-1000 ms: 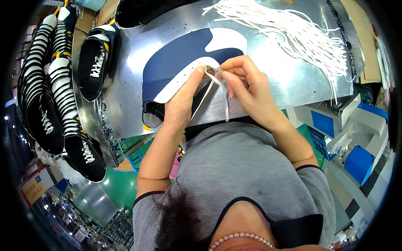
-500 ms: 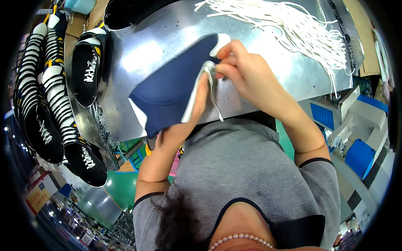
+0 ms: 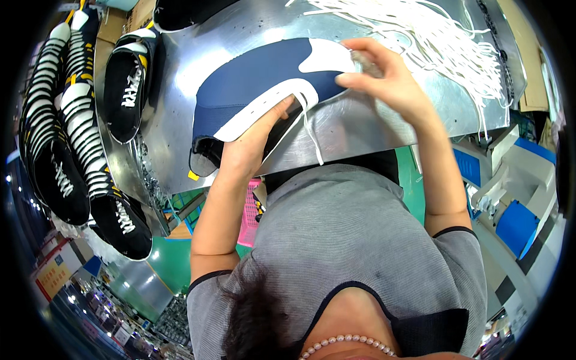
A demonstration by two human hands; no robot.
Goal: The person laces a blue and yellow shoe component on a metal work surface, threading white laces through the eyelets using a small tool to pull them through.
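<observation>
A navy shoe upper [image 3: 252, 72] with a white toe and a white eyelet strip is held on its side above the metal table. My left hand [image 3: 251, 139] grips it at the opening, the fingers partly hidden inside under the eyelet strip. A white shoelace [image 3: 311, 133] is threaded at the strip's front end, and its loose end dangles towards me. My right hand [image 3: 384, 78] spans the toe, thumb on the lower edge and forefinger on the upper edge. Its other fingers are blurred by motion.
A heap of white laces [image 3: 426, 45] lies at the table's far right. Laced shoe uppers [image 3: 125, 87] stand along the left edge, with long nested rows of them [image 3: 45, 114] further left. A black piece [image 3: 192, 12] lies at the far edge. A pink basket [image 3: 249, 219] is below the table.
The shoe upper has turned, so its eyelet strip and white toe now face up. My right hand has let go of the lace and moved right to the toe.
</observation>
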